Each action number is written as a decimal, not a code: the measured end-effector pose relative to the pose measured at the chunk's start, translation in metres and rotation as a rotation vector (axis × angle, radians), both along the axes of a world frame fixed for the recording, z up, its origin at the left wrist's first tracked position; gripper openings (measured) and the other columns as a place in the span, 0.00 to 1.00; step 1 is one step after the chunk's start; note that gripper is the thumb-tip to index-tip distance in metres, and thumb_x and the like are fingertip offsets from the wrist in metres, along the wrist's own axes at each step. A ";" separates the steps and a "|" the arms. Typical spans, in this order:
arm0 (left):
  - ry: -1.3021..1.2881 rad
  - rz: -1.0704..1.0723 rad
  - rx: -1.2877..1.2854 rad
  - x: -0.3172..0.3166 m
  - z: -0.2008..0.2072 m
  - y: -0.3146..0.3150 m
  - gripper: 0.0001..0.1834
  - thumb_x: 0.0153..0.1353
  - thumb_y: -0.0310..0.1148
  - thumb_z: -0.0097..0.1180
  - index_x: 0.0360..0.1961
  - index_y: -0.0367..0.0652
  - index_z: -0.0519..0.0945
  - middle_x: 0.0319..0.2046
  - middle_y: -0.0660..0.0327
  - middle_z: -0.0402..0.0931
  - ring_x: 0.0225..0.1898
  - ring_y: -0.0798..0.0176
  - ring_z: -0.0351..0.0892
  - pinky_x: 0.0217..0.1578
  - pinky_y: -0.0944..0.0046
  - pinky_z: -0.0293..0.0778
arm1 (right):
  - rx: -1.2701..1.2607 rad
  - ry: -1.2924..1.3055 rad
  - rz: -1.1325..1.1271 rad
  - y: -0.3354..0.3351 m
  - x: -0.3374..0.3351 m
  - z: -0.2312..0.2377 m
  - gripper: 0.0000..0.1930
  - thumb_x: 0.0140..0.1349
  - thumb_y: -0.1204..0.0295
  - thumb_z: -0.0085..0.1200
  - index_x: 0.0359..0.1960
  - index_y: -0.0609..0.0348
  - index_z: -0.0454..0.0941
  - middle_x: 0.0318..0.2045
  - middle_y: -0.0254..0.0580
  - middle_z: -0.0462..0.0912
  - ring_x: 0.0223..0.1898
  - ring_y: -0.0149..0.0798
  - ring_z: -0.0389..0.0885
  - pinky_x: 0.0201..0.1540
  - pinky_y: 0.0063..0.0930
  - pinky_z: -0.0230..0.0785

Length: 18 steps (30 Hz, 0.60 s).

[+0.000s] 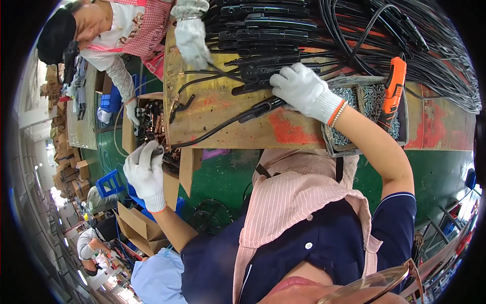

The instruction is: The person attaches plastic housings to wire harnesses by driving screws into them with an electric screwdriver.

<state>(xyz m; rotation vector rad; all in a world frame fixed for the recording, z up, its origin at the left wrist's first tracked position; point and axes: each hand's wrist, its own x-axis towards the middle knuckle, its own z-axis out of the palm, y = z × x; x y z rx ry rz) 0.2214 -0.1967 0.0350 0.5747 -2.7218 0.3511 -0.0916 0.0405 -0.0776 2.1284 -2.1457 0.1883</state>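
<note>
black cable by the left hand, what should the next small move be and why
Probably close the left hand around the near end of the black cable and steady it: that end lies by the corner of the table, beside that hand, while the right hand holds the black plastic part. Whether hand and end touch is unclear.

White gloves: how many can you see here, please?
4: on the left hand, right hand, a co-worker's hand over the bench, and their other hand by the carton; others may be hidden.

The right hand (302, 90) hides one end of the black housing (259, 110) — the glasses (377, 285) are cut off below.
</note>
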 end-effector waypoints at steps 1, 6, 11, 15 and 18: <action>-0.001 0.003 -0.003 0.001 0.005 0.000 0.14 0.47 0.35 0.66 0.38 0.53 0.84 0.35 0.63 0.80 0.38 0.54 0.78 0.41 0.56 0.72 | 0.077 0.056 -0.024 -0.003 0.002 -0.001 0.18 0.49 0.53 0.63 0.39 0.46 0.80 0.38 0.27 0.75 0.45 0.34 0.73 0.45 0.29 0.66; 0.009 -0.051 0.028 0.006 0.022 0.013 0.14 0.46 0.36 0.66 0.37 0.51 0.84 0.31 0.62 0.79 0.33 0.53 0.77 0.36 0.55 0.71 | 0.074 -0.303 0.135 -0.032 0.036 0.025 0.17 0.57 0.54 0.56 0.46 0.42 0.77 0.38 0.35 0.78 0.43 0.39 0.78 0.44 0.32 0.71; -0.048 -0.067 0.050 0.003 0.032 0.029 0.14 0.47 0.37 0.66 0.37 0.49 0.84 0.27 0.62 0.78 0.29 0.55 0.75 0.33 0.55 0.68 | 0.255 -0.439 0.283 -0.089 0.086 0.097 0.19 0.61 0.55 0.53 0.53 0.41 0.72 0.40 0.42 0.79 0.43 0.46 0.83 0.40 0.42 0.77; -0.031 -0.012 0.269 0.008 0.019 0.033 0.12 0.48 0.32 0.64 0.36 0.44 0.84 0.25 0.60 0.79 0.28 0.54 0.75 0.34 0.56 0.68 | 0.263 -0.371 0.301 -0.088 0.074 0.114 0.15 0.59 0.57 0.56 0.45 0.47 0.76 0.39 0.38 0.82 0.43 0.41 0.84 0.41 0.40 0.77; 0.108 0.028 0.318 -0.003 0.009 0.040 0.11 0.47 0.31 0.64 0.34 0.43 0.84 0.26 0.60 0.79 0.28 0.55 0.75 0.34 0.58 0.68 | 0.118 -0.206 0.305 -0.083 0.064 0.117 0.12 0.60 0.60 0.54 0.42 0.48 0.78 0.37 0.37 0.82 0.41 0.40 0.84 0.39 0.38 0.78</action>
